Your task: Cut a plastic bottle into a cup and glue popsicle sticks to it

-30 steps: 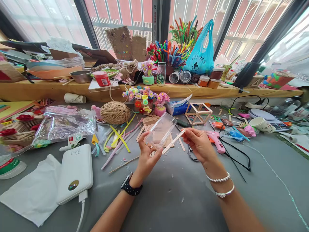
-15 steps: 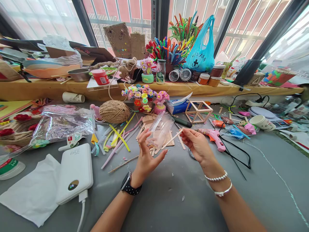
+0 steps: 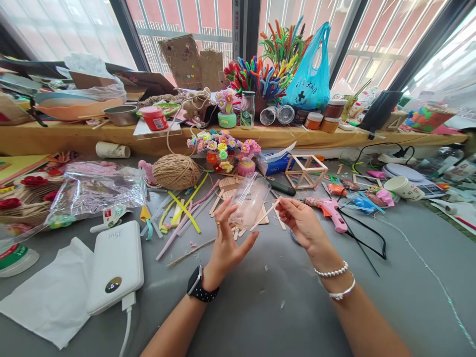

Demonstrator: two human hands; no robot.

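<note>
My left hand (image 3: 225,241) is raised over the grey table (image 3: 260,307) and holds a clear plastic sleeve (image 3: 250,199) by its lower end, fingers partly spread behind it. My right hand (image 3: 302,221) pinches a thin wooden craft stick (image 3: 265,216) whose tip points into the sleeve's lower edge. Under both hands lie more wooden sticks (image 3: 227,189) and a pair of scissors (image 3: 295,237), partly hidden by my right hand.
A white power bank (image 3: 115,266) and white tissue (image 3: 52,297) lie at the left. A twine ball (image 3: 176,171), pipe-cleaner flowers (image 3: 223,148), a stick cube frame (image 3: 305,171), a pink glue gun (image 3: 329,210) and its black cord (image 3: 362,238) crowd the table behind.
The sleeve has tilted more upright and drawn slightly farther away. My right hand has brought the stick lower, toward the sleeve's bottom edge. My left fingers have opened out behind the sleeve.
</note>
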